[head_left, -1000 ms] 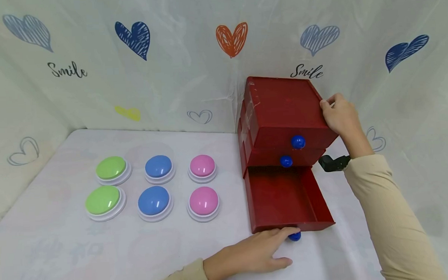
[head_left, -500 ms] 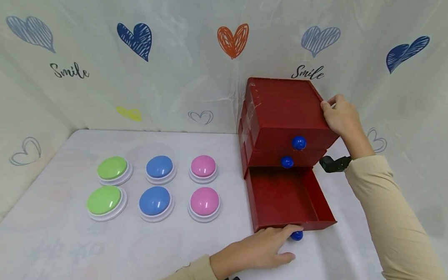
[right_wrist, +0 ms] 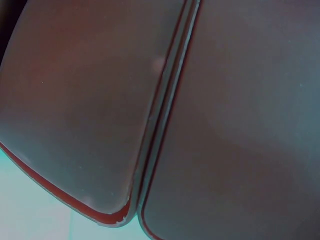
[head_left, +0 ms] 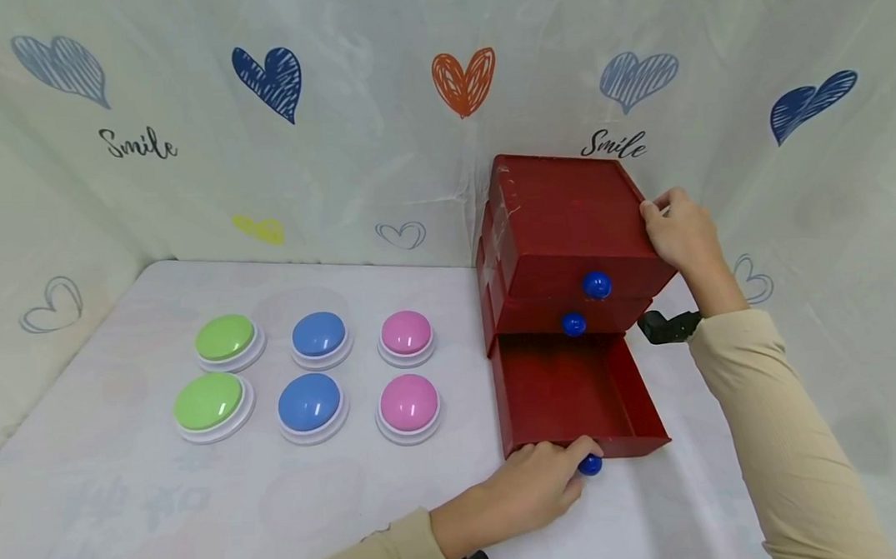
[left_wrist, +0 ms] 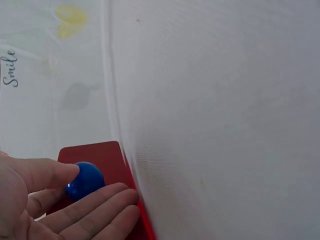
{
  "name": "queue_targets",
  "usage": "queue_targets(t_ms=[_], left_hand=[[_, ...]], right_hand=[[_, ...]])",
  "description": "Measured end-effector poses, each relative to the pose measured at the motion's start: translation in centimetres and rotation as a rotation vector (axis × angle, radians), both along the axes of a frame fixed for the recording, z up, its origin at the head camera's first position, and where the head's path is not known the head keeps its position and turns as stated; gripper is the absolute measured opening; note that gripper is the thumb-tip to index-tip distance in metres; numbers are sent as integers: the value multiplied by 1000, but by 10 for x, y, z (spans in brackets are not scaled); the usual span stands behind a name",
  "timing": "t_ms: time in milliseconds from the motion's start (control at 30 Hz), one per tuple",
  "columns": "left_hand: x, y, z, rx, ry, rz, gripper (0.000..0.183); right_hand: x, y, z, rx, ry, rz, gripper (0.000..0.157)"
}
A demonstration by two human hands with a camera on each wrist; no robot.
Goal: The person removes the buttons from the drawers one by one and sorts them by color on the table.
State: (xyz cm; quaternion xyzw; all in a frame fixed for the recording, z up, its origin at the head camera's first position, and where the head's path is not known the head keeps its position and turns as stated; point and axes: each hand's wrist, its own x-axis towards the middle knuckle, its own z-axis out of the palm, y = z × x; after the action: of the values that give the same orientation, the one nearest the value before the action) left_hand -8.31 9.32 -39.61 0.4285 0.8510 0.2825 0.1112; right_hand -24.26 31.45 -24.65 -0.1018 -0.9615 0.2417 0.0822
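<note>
A red drawer cabinet [head_left: 572, 207] stands at the right, with its bottom drawer [head_left: 558, 391] pulled out and bare inside. My left hand [head_left: 513, 489] is at the drawer's front, thumb and index finger pinching its blue knob [head_left: 590, 465]. In the left wrist view the thumb lies against that knob [left_wrist: 87, 180], and other fingers rest along the red front. My right hand [head_left: 682, 232] holds the cabinet's upper right edge, its thumb on top; the other fingers are partly hidden. Only the cabinet's side panels [right_wrist: 80, 110] show in the right wrist view.
Left of the cabinet, green [head_left: 207, 401], blue [head_left: 309, 402] and pink [head_left: 408, 403] dome buttons stand in two rows on the white table [head_left: 278, 504]. Two upper drawers with blue knobs [head_left: 597, 285] are closed. A curtain printed with hearts [head_left: 464, 83] hangs behind.
My left thumb and index finger have closed in around the lower knob; earlier the thumb was spread away from it. The right hand keeps its hold on the cabinet, and the drawer stays out.
</note>
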Motion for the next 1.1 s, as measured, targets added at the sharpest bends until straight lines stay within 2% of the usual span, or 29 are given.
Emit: queue_targets(t_ms=[133,333,667,1100], left_hand=[[-2,3,-1,-8,63,34,27],[-8,5,0,-32,104,70,27],[-22,8,-1,-41,69,115,28],[-33,13,2,-64,92,159,23]], right_hand=[[0,0,0,-2,-3,0,53],[1,-1,0,-1,-4,-1,54],[1,-1,2,-7,-4,6,54],[1,-2,1,-13,-10,7,55]])
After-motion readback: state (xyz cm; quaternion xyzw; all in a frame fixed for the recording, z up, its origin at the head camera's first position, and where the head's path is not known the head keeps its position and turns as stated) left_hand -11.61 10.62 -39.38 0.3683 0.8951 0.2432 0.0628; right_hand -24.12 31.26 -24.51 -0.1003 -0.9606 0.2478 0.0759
